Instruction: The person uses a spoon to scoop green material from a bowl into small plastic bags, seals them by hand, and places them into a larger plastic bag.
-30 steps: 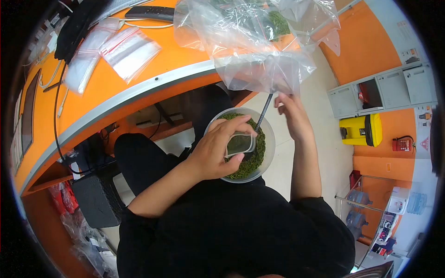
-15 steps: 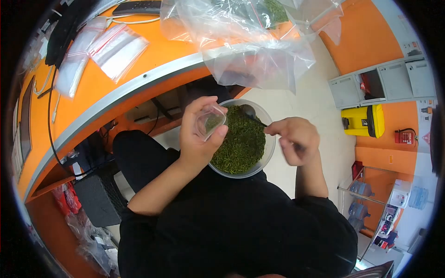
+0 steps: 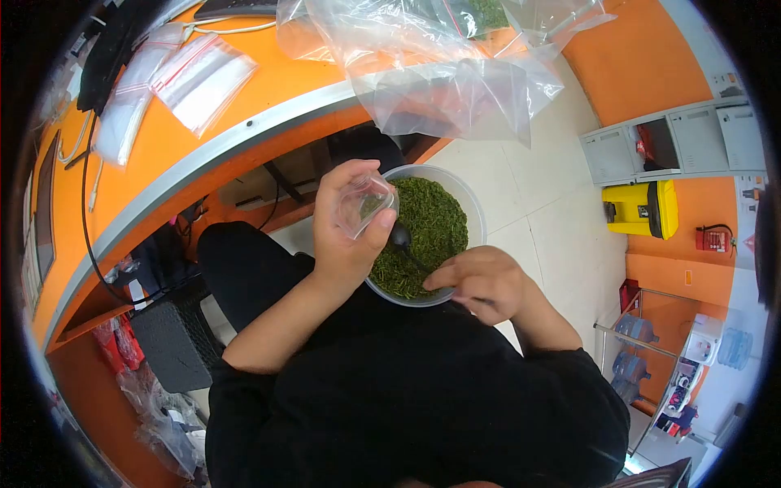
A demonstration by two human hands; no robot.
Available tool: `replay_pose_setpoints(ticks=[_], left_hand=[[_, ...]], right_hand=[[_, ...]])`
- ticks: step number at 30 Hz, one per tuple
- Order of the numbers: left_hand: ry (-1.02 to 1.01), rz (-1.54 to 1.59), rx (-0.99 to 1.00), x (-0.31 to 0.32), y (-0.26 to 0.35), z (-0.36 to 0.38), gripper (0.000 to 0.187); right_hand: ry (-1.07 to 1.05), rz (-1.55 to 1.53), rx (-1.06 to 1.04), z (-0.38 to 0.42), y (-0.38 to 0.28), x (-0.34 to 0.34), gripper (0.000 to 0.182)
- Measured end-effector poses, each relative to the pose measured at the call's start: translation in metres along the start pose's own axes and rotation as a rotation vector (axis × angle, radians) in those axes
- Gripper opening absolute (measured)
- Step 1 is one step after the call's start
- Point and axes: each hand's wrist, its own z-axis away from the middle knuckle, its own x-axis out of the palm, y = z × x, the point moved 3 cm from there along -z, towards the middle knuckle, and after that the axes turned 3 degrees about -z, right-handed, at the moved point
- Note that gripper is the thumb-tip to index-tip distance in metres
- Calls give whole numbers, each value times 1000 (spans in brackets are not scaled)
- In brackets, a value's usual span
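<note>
A round translucent tub (image 3: pixel 474 199) of green shredded herb-like material (image 3: pixel 431 211) sits at my lap. My left hand (image 3: pixel 346 220) is wrapped round a small clear plastic cup (image 3: pixel 358 207), tilted over the tub's left side, with a little green material visible inside. My right hand (image 3: pixel 486 285) is closed on the handle of a dark spoon (image 3: pixel 401 237) at the tub's near right rim. The spoon's bowl lies at the surface of the green material, just below and right of the cup.
An orange desk (image 3: pixel 268 81) curves across the front and left. On it lie zip bags (image 3: pixel 203 85) and a large clear plastic bag (image 3: pixel 455 89) overhanging the edge. A black woven box (image 3: pixel 175 333) stands at the left; grey lockers (image 3: pixel 695 142) and a yellow bin (image 3: pixel 643 210) are at the right.
My right hand has moved toward me and left, bringing the spoon from the tub's far side to its left middle, nearer the cup. My left hand stays almost in place.
</note>
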Motion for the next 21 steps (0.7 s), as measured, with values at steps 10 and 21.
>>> replay_pose_setpoints(ticks=[10, 21], left_hand=[[-13, -63, 4, 5, 3, -1, 48], [13, -61, 3, 3, 1, 0, 48]], right_hand=[[270, -320, 203, 15, 21, 1, 16], [639, -594, 433, 27, 50, -16, 22]])
